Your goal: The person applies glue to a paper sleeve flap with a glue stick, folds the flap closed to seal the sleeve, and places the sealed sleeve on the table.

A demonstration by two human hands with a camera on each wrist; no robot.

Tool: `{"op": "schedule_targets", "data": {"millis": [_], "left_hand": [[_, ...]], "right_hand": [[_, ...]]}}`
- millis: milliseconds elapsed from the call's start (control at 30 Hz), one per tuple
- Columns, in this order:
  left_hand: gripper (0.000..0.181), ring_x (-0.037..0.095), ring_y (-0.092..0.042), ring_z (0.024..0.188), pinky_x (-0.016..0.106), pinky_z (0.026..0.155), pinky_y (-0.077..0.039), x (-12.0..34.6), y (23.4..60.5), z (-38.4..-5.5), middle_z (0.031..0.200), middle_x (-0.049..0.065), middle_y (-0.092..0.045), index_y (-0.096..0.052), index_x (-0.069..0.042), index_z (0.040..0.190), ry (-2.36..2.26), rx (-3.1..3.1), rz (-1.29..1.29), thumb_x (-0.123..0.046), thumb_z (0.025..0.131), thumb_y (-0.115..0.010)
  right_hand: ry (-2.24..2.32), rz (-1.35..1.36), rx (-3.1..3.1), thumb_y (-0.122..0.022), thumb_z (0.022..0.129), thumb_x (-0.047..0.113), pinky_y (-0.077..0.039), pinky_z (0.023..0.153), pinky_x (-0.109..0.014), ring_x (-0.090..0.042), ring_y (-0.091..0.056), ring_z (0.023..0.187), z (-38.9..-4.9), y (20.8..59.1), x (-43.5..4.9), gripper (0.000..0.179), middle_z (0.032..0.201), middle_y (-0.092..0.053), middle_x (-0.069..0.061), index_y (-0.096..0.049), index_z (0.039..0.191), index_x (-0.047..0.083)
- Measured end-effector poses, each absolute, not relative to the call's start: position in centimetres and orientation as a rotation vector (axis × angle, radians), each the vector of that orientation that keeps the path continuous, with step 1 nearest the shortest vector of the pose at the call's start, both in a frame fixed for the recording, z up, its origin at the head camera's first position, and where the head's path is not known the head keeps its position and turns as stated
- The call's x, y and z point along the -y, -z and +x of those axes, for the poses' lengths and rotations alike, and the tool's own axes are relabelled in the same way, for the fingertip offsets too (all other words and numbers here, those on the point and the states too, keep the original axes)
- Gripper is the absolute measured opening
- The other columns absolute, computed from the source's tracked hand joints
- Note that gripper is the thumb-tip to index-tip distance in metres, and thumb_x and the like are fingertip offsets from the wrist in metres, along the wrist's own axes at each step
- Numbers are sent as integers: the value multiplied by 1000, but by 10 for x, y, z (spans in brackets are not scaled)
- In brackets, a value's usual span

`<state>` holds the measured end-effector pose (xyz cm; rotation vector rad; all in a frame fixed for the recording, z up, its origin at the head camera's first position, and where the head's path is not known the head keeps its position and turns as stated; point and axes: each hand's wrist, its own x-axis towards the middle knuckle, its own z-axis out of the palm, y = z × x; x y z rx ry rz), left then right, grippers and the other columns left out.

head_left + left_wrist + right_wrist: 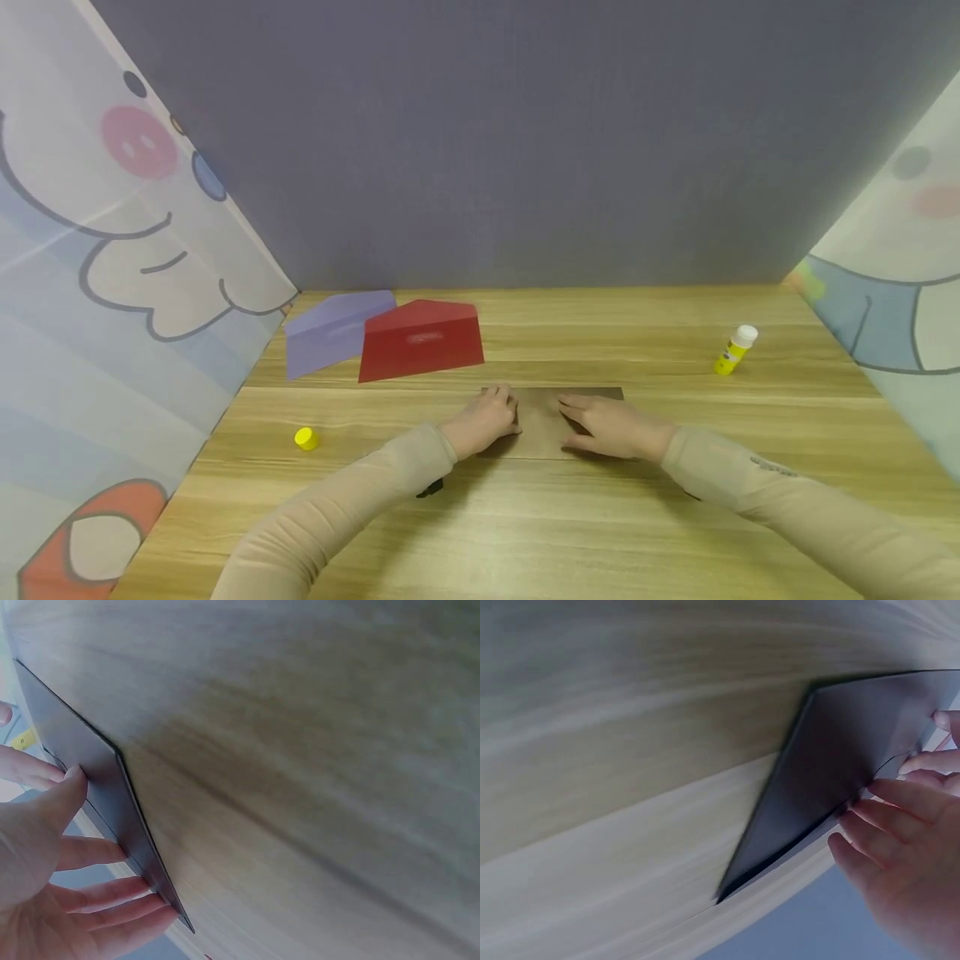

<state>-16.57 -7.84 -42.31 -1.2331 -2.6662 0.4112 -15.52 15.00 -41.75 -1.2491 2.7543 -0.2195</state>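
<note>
A dark brown paper envelope (540,427) lies flat on the wooden table between both hands. My left hand (483,421) rests on its left part; in the left wrist view the thumb (69,791) touches the face and the extended fingers (112,900) reach the far edge. Over the right part, my right hand (606,427) lays extended fingers (889,817) along that far edge, where a thin fold line shows. A red envelope (423,346) and a purple envelope (322,342) lie behind to the left, flaps raised, the red overlapping the purple.
A yellow glue stick (733,350) with a white end stands at the back right of the table (540,533). Its yellow cap (306,438) sits at the left. A grey panel (480,150) rises behind, and cartoon-printed sheets (135,275) flank both sides.
</note>
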Motion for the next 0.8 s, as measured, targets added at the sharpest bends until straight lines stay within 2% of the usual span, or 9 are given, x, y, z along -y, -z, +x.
{"op": "schedule_targets", "data": {"millis": [267,500,800], "left_hand": [[42,18,-54,84,23,72,-50,78,423,-167,96,8,-53,-63,-5,103,-417,2716,-1199,-42,85,-51],[45,19,-55,87,24,75,-50,78,425,-167,100,9,-54,-63,-3,106,-416,2711,-1212,-42,86,-50],[44,18,-55,87,24,75,-50,78,427,-167,101,9,-55,-63,-4,104,-427,2687,-1210,-42,86,-51]], "right_hand": [[216,-1278,-2685,-47,87,45,-30,101,-44,-32,-32,125,-156,419,-133,67,139,-31,-17,-37,132,-3],[196,-1218,-2607,-42,86,54,-24,105,-40,-27,-21,131,-155,425,-125,75,145,-20,-8,-26,139,4],[304,-1151,-2549,-42,89,48,-23,105,-43,-29,-20,131,-153,422,-129,70,145,-19,-10,-25,138,2]]}}
